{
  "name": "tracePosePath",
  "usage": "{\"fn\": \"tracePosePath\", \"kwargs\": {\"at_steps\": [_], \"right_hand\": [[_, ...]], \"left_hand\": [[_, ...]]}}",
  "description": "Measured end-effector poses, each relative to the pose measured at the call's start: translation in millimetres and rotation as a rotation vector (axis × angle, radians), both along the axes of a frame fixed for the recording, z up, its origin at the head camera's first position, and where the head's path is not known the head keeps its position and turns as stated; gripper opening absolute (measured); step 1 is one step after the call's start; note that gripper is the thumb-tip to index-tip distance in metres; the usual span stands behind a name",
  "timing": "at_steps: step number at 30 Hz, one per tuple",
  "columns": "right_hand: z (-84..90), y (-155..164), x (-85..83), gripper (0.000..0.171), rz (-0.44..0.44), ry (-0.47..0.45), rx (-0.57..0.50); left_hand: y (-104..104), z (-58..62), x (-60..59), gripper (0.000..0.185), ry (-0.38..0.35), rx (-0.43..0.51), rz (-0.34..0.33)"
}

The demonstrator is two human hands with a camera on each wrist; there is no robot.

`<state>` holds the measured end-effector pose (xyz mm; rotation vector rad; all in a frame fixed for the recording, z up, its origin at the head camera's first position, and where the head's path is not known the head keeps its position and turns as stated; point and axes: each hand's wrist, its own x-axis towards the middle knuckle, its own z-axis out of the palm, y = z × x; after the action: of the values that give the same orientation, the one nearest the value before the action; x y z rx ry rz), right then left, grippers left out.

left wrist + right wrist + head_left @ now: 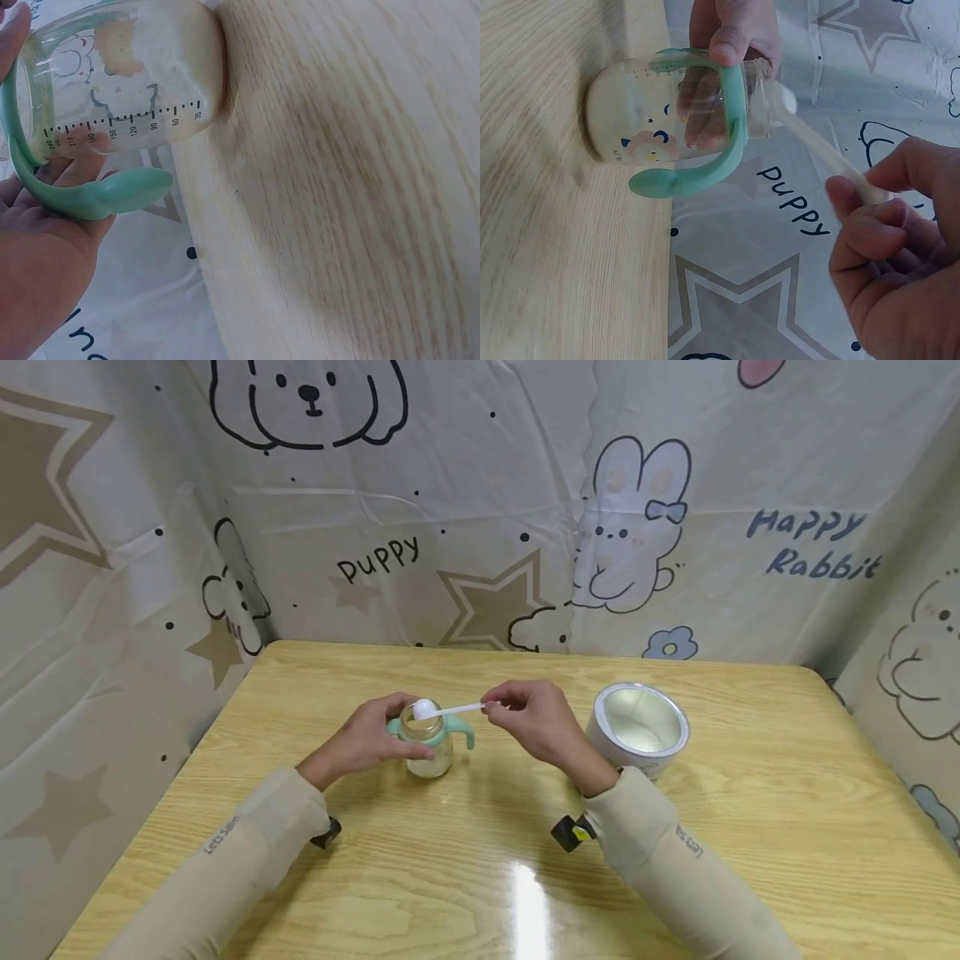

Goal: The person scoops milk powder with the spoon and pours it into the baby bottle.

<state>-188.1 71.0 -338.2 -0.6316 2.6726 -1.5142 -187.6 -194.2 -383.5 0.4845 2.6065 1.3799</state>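
- We read "puppy" in dark letters on the backdrop cloth (480,485), between the dog drawing and the brown star; the same word shows on the cloth in the right wrist view.
- We read "Happy Rabbit" in blue letters on the cloth, to the right of the rabbit drawing.
- We read "Let's Slim" on the left sleeve (225,852); the right sleeve (675,860) carries similar small print, which we cannot make out fully.
- On the baby bottle (120,82) we see a measuring scale with ticks; we read 30, 60, 90, 120, 150, 210 and 240 along it. One number between them is too blurred to tell.
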Motion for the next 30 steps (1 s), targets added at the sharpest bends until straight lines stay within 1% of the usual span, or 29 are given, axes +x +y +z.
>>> {"fn": "tracePosePath", "kwargs": {"at_steps": [5, 10, 13, 15, 19, 22, 26, 30], "right_hand": [[3.8, 1, -0.7, 0.015, 0.006, -0.036, -0.015], [14.5, 6, -1.1, 0.019, 0.017, -0.102, -0.084], [22.6, 11, -0.7, 0.020, 0.022, -0.140, -0.134], [28.0, 15, -0.7, 0.021, 0.016, -0.160, -0.166], [40.8, 27, -1.8, 0.022, -0.016, -0.175, -0.204], [48.5, 36, -2.2, 0.024, -0.045, -0.184, -0.228], [55.3, 50, -1.2, 0.026, -0.074, -0.182, -0.235], [61.7, 63, -0.1, 0.029, -0.098, -0.174, -0.237]], "left_hand": [[0, 2.0, -1.4, 0.070, 0.001, -0.021, 0.003], [1, 7.4, -3.9, 0.072, 0.013, -0.053, -0.022], [2, 14.4, -4.7, 0.074, 0.018, -0.055, -0.040], [5, 21.3, -4.8, 0.076, 0.025, -0.046, -0.045], [12, 36.5, -7.2, 0.079, 0.045, -0.027, -0.052], [18, 44.7, -8.9, 0.081, 0.053, -0.011, -0.056], [27, 52.5, -10.2, 0.081, 0.066, 0.017, -0.059], [37, 56.8, -12.0, 0.081, 0.086, 0.062, -0.070]]}}
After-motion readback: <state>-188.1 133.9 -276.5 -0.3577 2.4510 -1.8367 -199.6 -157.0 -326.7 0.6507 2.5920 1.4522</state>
